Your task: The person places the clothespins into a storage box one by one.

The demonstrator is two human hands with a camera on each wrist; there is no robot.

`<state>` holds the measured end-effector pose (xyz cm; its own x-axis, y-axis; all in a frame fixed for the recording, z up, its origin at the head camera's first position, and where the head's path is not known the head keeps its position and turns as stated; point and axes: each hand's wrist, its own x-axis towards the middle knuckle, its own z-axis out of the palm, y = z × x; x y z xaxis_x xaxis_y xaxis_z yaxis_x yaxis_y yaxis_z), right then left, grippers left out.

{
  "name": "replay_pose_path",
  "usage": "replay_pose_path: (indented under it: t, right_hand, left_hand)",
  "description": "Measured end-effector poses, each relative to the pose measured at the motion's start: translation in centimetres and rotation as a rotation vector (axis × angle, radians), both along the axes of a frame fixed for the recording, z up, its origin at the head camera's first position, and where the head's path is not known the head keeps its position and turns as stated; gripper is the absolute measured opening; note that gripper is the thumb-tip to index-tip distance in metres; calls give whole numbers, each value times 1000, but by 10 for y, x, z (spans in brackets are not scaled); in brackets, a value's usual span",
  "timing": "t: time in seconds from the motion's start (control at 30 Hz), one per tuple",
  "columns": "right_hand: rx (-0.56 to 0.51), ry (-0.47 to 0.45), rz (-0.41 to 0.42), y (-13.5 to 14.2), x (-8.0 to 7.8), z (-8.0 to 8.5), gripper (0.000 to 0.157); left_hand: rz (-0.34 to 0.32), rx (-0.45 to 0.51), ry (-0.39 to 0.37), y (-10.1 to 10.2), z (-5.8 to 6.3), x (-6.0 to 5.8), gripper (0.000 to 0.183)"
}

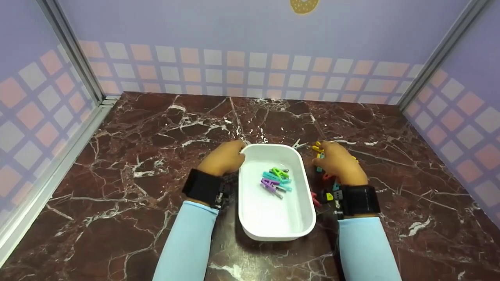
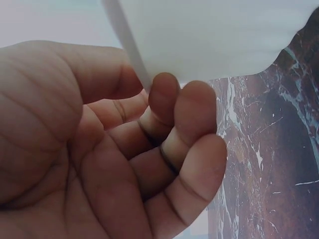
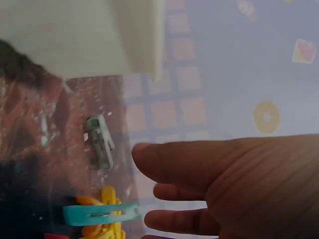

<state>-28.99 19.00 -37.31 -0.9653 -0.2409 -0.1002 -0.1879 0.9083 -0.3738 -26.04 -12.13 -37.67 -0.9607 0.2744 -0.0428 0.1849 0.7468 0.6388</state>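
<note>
My left hand [image 1: 223, 158] pinches the rim of a white plastic tub [image 1: 269, 216] at its far left corner. In the left wrist view the thumb and forefinger meet at the tub's edge, and the other fingers [image 2: 196, 107] curl below. Inside the tub lie several clothespins, among them a green clothespin [image 1: 279, 173] and a purple clothespin [image 1: 269, 182]. To the tub's right, my right hand [image 1: 340, 164] hovers over a loose pile of clothespins, partly hiding it. A teal clothespin [image 3: 99, 214] is close to its fingertips, with thumb and fingers apart.
A white clothespin [image 1: 298, 144] lies just beyond the tub's far right corner. Yellow clothespins [image 1: 317, 147] and a red clothespin [image 1: 315, 199] lie right of the tub on the dark marbled tabletop [image 1: 156, 171]. Patterned walls [image 1: 250, 31] enclose the back and sides.
</note>
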Motion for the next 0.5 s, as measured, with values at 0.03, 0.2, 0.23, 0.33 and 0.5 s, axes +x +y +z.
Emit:
replay_pose_path:
  t: [0.03,0.2,0.23,0.33,0.5]
  right_hand:
    - [-1,5,-7,0,-1,-2,60]
    - [-24,39,-3,1,-5,-12,33]
    - [-25,41,7,1,-6,-13,24]
    - [-34,36,50,-2,-7,-18,14]
    - [-54,-9,78,-8,-7,-21,32]
  left_hand:
    - [0,1,-1,0,0,0,30]
    - [2,3,-7,0,0,0,29]
    - [3,2,-8,0,0,0,28]
    - [5,1,-7,0,0,0,28]
    - [-3,-8,1,0,0,1,28]
